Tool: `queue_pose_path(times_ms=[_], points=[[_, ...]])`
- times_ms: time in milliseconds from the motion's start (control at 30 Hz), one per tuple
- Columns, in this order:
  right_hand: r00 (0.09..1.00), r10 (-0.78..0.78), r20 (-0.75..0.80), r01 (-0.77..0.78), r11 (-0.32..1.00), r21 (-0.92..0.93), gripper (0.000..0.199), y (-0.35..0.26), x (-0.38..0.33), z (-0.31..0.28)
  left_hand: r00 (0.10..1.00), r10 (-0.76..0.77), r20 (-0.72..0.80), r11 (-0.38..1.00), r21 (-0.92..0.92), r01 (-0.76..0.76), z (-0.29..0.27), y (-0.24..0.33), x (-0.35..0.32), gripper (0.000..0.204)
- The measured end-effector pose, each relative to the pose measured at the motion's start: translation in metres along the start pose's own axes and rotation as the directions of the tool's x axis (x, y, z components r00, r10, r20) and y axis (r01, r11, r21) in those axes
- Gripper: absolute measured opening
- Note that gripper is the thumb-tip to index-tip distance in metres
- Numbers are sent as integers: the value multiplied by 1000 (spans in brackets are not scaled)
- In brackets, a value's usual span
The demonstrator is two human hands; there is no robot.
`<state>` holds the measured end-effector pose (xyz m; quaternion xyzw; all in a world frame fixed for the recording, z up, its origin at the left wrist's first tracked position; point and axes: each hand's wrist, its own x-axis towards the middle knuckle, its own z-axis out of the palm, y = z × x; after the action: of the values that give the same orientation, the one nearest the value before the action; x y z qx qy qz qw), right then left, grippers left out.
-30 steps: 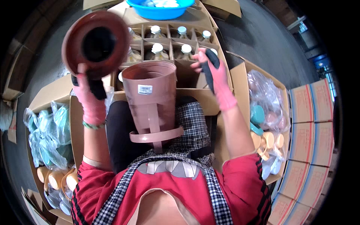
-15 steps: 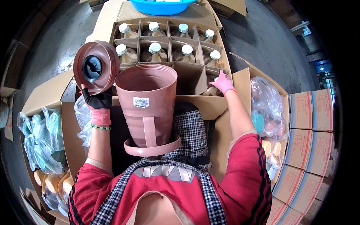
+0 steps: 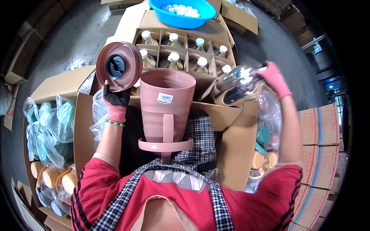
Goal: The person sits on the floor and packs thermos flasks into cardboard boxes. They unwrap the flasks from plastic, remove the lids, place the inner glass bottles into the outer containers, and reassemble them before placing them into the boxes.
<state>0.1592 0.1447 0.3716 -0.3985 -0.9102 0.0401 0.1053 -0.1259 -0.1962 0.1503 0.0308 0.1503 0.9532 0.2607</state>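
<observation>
My left hand (image 3: 116, 101), in a pink and black glove, is closed on a round pink threaded part (image 3: 130, 54) with a black disc at its middle. Beside it, in front of my lap, stands a pink jug body (image 3: 154, 119), open at the top, with a handle facing me and a pale sticker. My right hand (image 3: 274, 79), in a pink glove, grips a shiny silvered glass liner (image 3: 239, 87) at its narrow end. The liner is tilted on its side over the near right corner of a divided carton (image 3: 217, 109). Inside the carton stand several capped glass liners (image 3: 174, 61).
Beyond the carton sits a blue basin (image 3: 183, 24) with white caps. Open boxes with bagged green parts (image 3: 50, 131) and peach parts (image 3: 262, 159) flank me. Stacked cartons (image 3: 323, 131) rise at the right.
My right hand has drawn a silvered liner out of the carton's near right cell and swung it up and right. The left hand still holds the pink part. The view has shifted.
</observation>
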Motion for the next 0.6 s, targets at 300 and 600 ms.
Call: queue_pose_path(times_ms=[300,600], points=[[992,94,-83,43,370,928,25,22,-48,-96,862,-131,489,974,-100,205,37,-32,23,35],[997,-74,18,-42,-346,937,29,-139,-32,117,676,121,727,949,115,-294,91,-51,100,28]])
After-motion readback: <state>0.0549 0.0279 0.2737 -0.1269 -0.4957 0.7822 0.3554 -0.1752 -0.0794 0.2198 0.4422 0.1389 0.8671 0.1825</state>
